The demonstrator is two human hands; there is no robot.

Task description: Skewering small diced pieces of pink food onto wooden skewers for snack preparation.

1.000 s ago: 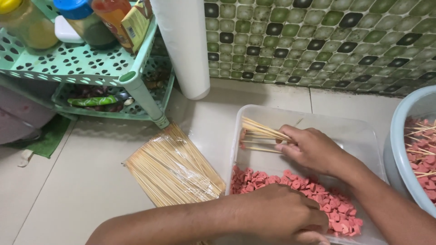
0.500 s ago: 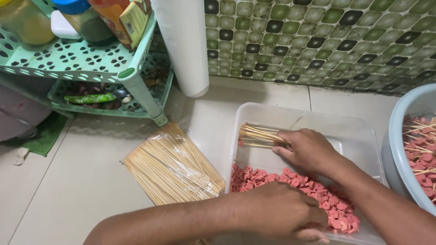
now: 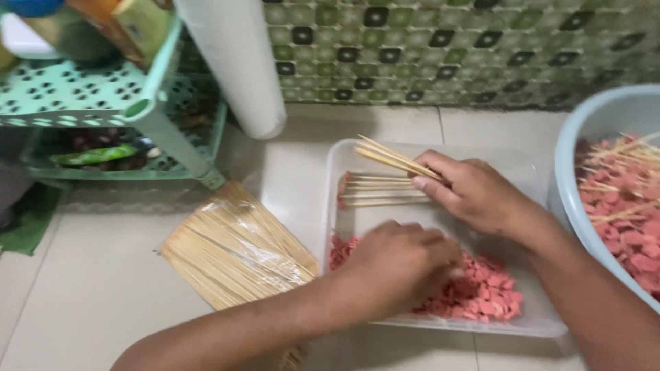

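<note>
Skewers (image 3: 395, 159) of pale bamboo were pinched in the right hand (image 3: 474, 196), fanned toward ten o'clock over the far end of the clear plastic tray (image 3: 344, 154). Half a second before, that bundle had lain lower and flatter, close to the tray floor; now its tips had risen above the rim, leaving a few loaded sticks (image 3: 378, 191) lying side by side beneath them.

Going from the left: a mint-green plastic rack (image 3: 89, 103) stood at ten o'clock, with a green vegetable (image 3: 93, 154) on its lower shelf. Beside it, at eleven o'clock, a white roll (image 3: 237, 65) leaned against the patterned tile wall (image 3: 447, 48). On the floor at eight o'clock lay a wrapped packet of spare sticks (image 3: 230, 251), just beside the tray's left wall, in the same spot as earlier.

The left hand (image 3: 395, 264) was curled palm-down, fingers bunched together in the heap of pink sausage pieces (image 3: 491, 295) at the tray's near end; what it gripped could not be told, since the fingertips were blurred and buried. It had moved up and into the pile since the earlier frame, when it sat nearer the tray's front edge.

At three o'clock a pale blue basin (image 3: 584, 137) held finished sticks of pink pieces.
</note>
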